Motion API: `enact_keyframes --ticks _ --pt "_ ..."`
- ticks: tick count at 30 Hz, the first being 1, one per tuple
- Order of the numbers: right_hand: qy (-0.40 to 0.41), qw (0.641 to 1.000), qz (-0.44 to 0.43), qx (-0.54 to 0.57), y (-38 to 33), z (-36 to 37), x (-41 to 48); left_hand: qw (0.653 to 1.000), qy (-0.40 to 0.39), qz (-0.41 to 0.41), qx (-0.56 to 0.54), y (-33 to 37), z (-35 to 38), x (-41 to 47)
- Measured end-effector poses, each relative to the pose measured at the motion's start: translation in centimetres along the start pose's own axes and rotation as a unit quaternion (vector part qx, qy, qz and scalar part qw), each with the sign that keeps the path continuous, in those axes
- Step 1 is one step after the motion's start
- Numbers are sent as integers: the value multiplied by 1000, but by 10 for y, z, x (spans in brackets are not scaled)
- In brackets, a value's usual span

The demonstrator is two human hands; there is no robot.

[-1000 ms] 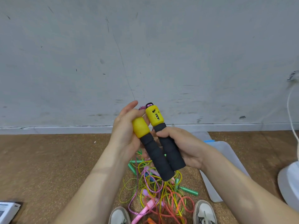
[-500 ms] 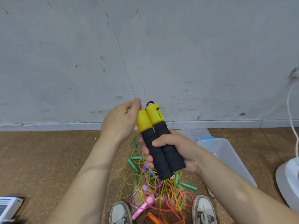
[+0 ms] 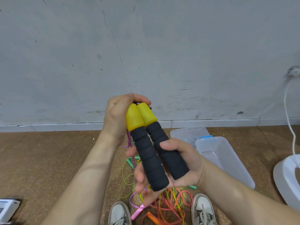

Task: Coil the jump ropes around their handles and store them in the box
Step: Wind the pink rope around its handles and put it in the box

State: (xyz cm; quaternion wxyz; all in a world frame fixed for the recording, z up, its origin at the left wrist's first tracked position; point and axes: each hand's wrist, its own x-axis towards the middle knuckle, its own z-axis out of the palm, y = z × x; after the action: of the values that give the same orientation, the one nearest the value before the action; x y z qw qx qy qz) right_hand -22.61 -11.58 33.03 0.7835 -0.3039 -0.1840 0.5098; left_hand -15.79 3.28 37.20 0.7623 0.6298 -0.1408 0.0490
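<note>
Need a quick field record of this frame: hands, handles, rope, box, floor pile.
left hand: curled over the yellow ends of the handles
right hand: grips the black foam of both handles, held side by side
purple rope: hangs below left hand; no coil visible on handles
box: clear plastic, on floor at right
rope pile: tangled on floor between the shoes
</note>
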Motion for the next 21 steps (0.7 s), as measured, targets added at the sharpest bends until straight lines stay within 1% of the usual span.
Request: enact_keyframes --ticks 3,6,8,10,11,12,13,14,15,16,17,18,19,20,21 --pt "-15 1000 8 -1 1 1 -1 1000 -2 -9 -23 0 -2 1" --pt "-5 1000 -6 7 1 1 1 997 -7 -48 -52 -1 4 2" --pt "20 999 -21 17 0 1 2 991 10 -105 -82 -1 7 3" --pt "64 997 -44 16 -1 2 4 975 51 -186 -110 -4 11 4" --pt "94 994 -58 16 -4 3 5 969 78 -214 -91 -6 14 3" --pt "132 988 -73 18 -7 5 5 970 90 -222 -32 -12 15 1" --pt "180 979 -89 17 -11 6 5 975 70 -199 65 -18 15 0" --pt "242 965 -104 7 -15 5 5 973 20 -149 176 -24 14 -2" --pt "311 943 -115 -20 -20 4 5 954 -38 -95 283 -32 13 -4" --pt "384 913 -119 -67 -25 0 4 916 -90 -61 386 -38 12 -5" --pt "456 873 -116 -128 -29 -7 2 863 -124 -39 489 -42 10 -8" --pt "523 821 -107 -203 -32 -15 1 806 -140 -14 575 -43 10 -10" --pt "575 754 -87 -305 -34 -23 0 760 -151 13 631 -41 11 -13" --pt "602 675 -50 -424 -34 -32 -1 732 -163 39 660 -38 12 -15" --pt "604 594 -1 -531 -33 -39 -2 712 -177 64 676 -35 14 -18"
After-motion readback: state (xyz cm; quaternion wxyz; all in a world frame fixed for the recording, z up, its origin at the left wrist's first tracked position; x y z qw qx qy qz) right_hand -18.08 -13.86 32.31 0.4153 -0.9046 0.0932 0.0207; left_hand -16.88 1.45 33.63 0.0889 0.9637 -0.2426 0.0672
